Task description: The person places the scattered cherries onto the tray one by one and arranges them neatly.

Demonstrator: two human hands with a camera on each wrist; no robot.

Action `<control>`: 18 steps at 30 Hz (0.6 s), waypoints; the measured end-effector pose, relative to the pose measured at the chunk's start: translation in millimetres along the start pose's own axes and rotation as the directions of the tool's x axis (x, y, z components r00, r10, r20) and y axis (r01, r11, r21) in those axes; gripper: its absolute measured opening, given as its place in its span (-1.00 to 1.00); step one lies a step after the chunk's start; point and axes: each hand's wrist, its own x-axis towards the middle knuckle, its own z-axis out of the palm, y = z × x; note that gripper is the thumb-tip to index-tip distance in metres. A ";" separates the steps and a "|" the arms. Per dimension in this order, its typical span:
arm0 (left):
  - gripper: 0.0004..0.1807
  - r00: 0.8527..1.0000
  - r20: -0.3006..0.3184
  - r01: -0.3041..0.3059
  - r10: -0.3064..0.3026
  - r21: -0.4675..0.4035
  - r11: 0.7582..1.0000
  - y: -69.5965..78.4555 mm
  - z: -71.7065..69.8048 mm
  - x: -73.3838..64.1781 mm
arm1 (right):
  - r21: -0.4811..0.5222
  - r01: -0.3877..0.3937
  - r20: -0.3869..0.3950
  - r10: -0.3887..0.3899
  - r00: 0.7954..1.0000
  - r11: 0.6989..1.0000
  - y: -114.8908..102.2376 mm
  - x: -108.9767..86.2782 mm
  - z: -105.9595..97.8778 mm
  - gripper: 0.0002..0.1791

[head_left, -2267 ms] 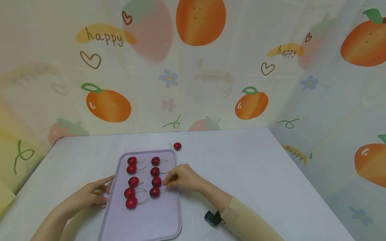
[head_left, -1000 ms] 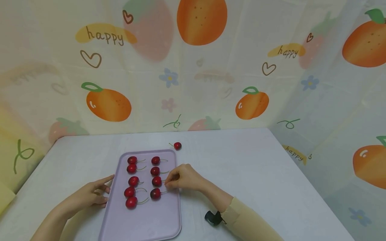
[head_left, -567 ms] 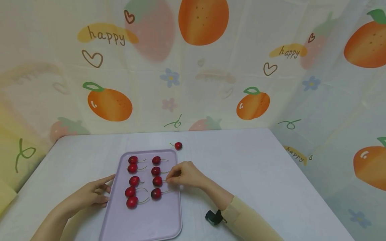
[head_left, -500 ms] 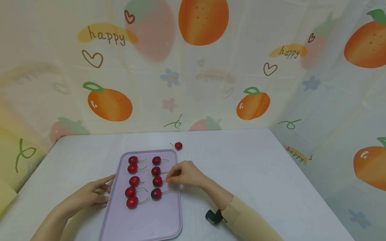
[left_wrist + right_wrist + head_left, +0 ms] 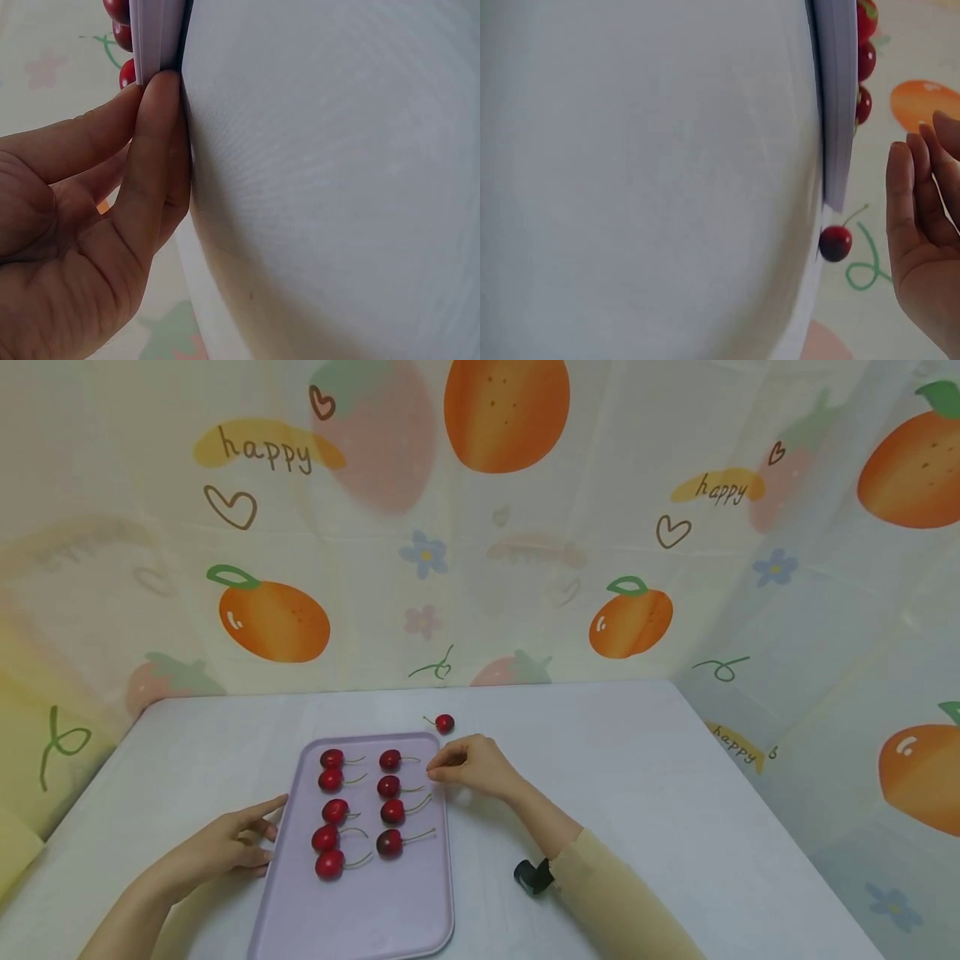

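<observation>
A lilac tray (image 5: 360,910) lies on the white table with several red cherries in two columns, stems pointing right: a left column (image 5: 330,864) and a right column (image 5: 389,843). My left hand (image 5: 217,847) rests against the tray's left side. In the left wrist view, straight fingertips (image 5: 159,86) touch the tray's edge (image 5: 161,37). My right hand (image 5: 480,767) hovers by the tray's upper right edge, holding nothing. The right wrist view shows its fingers (image 5: 901,187) fairly straight, the thumb partly cut off. One loose cherry (image 5: 445,723) lies beyond the tray's far right corner.
A fruit-printed cloth (image 5: 525,568) hangs behind the table (image 5: 600,752) and along both sides. A small black device (image 5: 533,877) sits at the right wrist, by the yellow sleeve (image 5: 615,893).
The right hand has let go of a cherry stem in the right column and moved up, away from it. Earlier, that column's nearest cherry shifted slightly downward. The left hand keeps its place.
</observation>
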 end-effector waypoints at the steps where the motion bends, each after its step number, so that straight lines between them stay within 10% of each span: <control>1: -0.13 1.000 0.000 -0.001 0.001 -0.001 1.000 -0.2 0.0 0.0 | 0.007 -0.007 -0.016 0.007 1.000 1.000 1.6 1.7 -2.0 -0.87; 18: -0.13 1.000 0.000 -0.003 0.003 -0.011 1.000 -0.1 -0.1 -0.8 | 0.101 -0.111 -0.283 0.136 0.950 0.989 22.8 36.6 -18.4 -0.67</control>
